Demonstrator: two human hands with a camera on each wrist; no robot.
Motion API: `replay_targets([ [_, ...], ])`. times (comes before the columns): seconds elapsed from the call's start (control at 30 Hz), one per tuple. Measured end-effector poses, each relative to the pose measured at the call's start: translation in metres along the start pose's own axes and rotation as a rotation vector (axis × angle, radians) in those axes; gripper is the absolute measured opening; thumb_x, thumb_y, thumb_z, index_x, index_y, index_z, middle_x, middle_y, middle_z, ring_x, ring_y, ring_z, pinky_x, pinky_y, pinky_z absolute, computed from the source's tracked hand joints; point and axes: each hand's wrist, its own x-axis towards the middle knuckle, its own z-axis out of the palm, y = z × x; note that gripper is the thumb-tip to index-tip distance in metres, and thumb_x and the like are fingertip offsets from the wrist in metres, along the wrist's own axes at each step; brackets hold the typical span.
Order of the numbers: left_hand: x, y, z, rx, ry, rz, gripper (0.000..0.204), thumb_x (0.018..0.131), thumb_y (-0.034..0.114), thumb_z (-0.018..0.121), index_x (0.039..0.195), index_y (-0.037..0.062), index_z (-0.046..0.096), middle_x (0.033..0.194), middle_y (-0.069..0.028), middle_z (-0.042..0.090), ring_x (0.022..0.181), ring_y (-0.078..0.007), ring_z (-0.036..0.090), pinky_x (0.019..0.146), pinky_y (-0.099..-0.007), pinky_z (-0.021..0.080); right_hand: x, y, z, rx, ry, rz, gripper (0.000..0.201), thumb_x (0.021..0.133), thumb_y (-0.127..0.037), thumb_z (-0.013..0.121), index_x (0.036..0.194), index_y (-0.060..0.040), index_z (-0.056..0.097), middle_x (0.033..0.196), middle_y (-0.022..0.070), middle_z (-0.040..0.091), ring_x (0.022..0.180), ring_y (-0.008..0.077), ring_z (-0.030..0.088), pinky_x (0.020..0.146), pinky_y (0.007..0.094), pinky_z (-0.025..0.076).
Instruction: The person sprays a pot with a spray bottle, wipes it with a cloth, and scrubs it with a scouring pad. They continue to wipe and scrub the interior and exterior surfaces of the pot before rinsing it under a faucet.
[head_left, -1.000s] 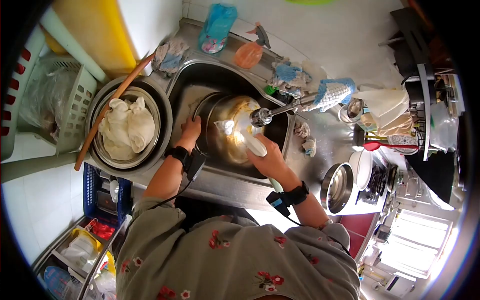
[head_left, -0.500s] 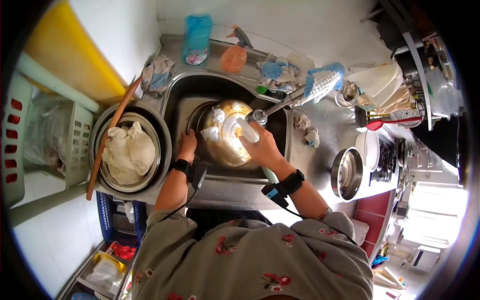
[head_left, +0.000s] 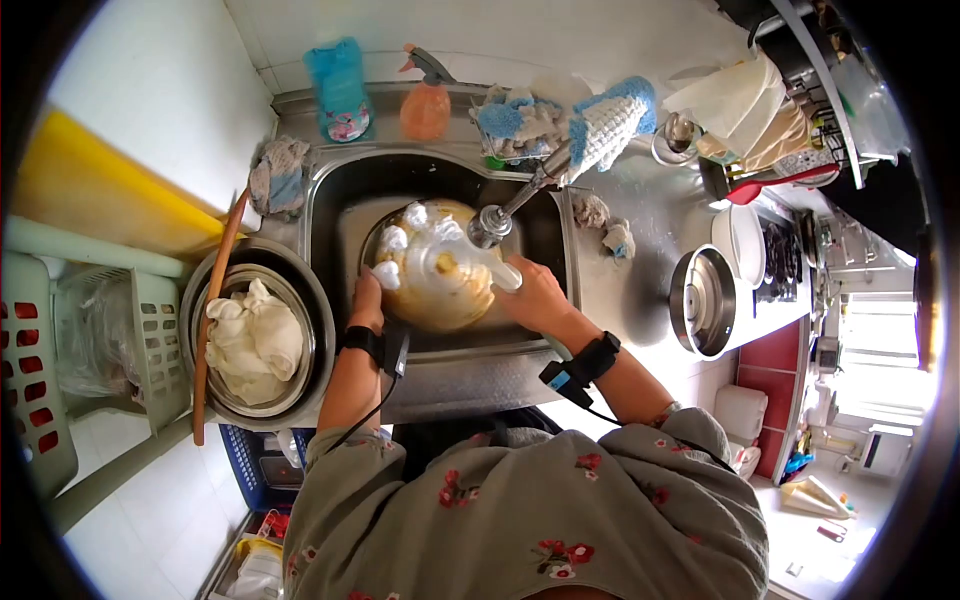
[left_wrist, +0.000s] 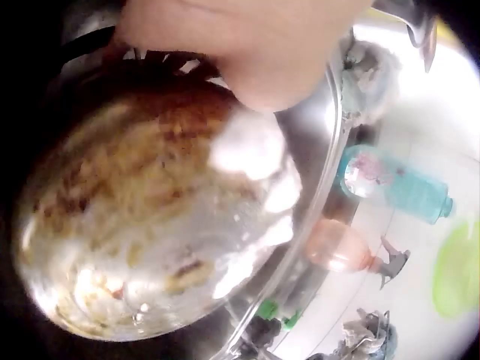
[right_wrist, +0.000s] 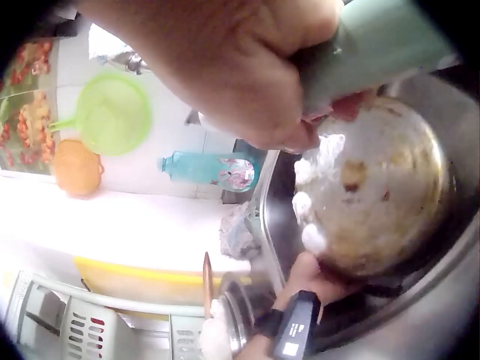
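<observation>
In the sink, a stained metal pot (head_left: 440,290) has its brown-marked base turned up toward the head camera. My left hand (head_left: 367,302) grips the pot's edge on the left; in the left wrist view its fingers go out of sight behind the pot. White foam dollops (head_left: 395,238) lie along the far and left part of the base. My right hand (head_left: 540,297) holds a pale green cylindrical container (right_wrist: 382,49) over the pot's right side. Its white end (head_left: 505,274) points at the base. The faucet head (head_left: 489,226) hangs just beyond the pot.
Left of the sink (head_left: 325,180), nested metal bowls (head_left: 325,340) hold white dough (head_left: 255,340), with a wooden rolling pin (head_left: 215,315) across them. A blue bottle (head_left: 340,90) and an orange spray bottle (head_left: 427,108) stand behind. A round metal pan (head_left: 702,300) leans at the right.
More foam dollops have appeared across the pot's base, from one patch to several. The base has turned further toward the head camera. Both hands keep their holds.
</observation>
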Motion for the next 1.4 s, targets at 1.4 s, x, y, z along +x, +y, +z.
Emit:
replay_targets([
  [1.4, -0.116, 0.017, 0.015, -0.171, -0.162, -0.130, 0.080, 0.089, 0.064, 0.030, 0.145, 0.0099, 0.014, 0.145, -0.0203, 0.025, 0.133, -0.0320, 0.027, 0.107, -0.0532, 0.009, 0.003, 0.017, 0.001, 0.031, -0.130, -0.159, 0.032, 0.075, -0.024, 0.064, 0.101, -0.0056, 0.059, 0.090, 0.0196, 0.063, 0.086, 0.0372, 0.060, 0.075, 0.0420, 0.048],
])
